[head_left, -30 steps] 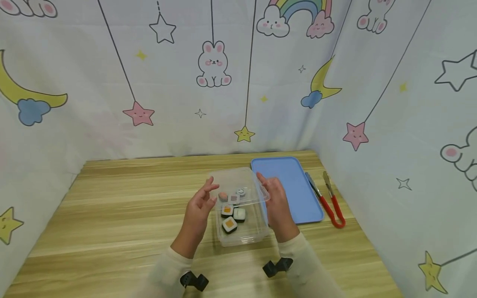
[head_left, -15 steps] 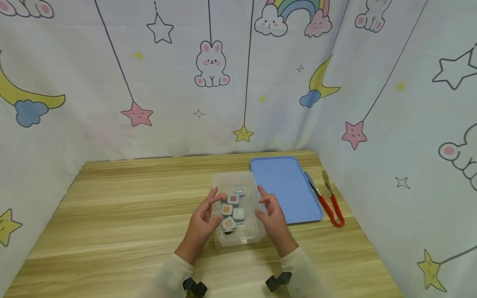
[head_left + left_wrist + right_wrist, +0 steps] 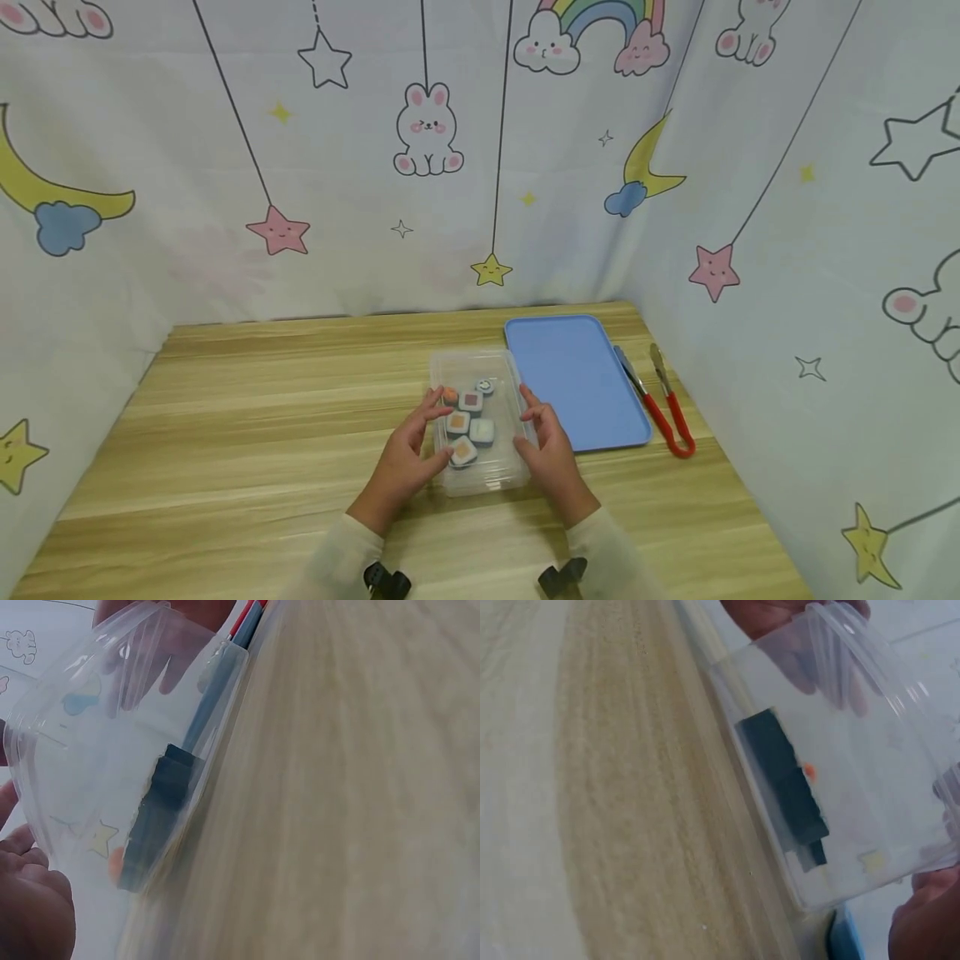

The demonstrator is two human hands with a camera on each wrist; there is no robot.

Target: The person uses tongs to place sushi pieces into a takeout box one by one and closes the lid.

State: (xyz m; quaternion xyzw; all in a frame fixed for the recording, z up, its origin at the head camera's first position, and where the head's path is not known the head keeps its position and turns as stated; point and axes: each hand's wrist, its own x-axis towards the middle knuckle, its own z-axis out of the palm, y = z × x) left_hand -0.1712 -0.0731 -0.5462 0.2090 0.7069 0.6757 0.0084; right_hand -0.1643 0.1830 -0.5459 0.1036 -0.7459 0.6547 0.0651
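A clear plastic container [image 3: 495,482] stands on the table with several toy sushi pieces [image 3: 482,431] inside. Its transparent lid [image 3: 468,362] lies over the top; how firmly it sits I cannot tell. My left hand [image 3: 405,458] holds the lid's left edge, thumb over the top and fingers along the side. Opposite it, my right hand [image 3: 551,454] holds the right edge in the same way. Dark sides of the sushi pieces [image 3: 161,814] show through the wall in the left wrist view. The right wrist view has the container [image 3: 855,787] tilted across it, with left-hand fingers behind the plastic.
A blue tray [image 3: 573,375] lies just right of the container, close to my right hand. Beyond it are tongs [image 3: 675,417] with red handles. A patterned curtain [image 3: 337,167] borders the wooden table [image 3: 262,433] at the back and sides.
The lid was tilted above the container between both hands; it came down flat over the top. Both hands lowered with it and now sit at its left and right edges.
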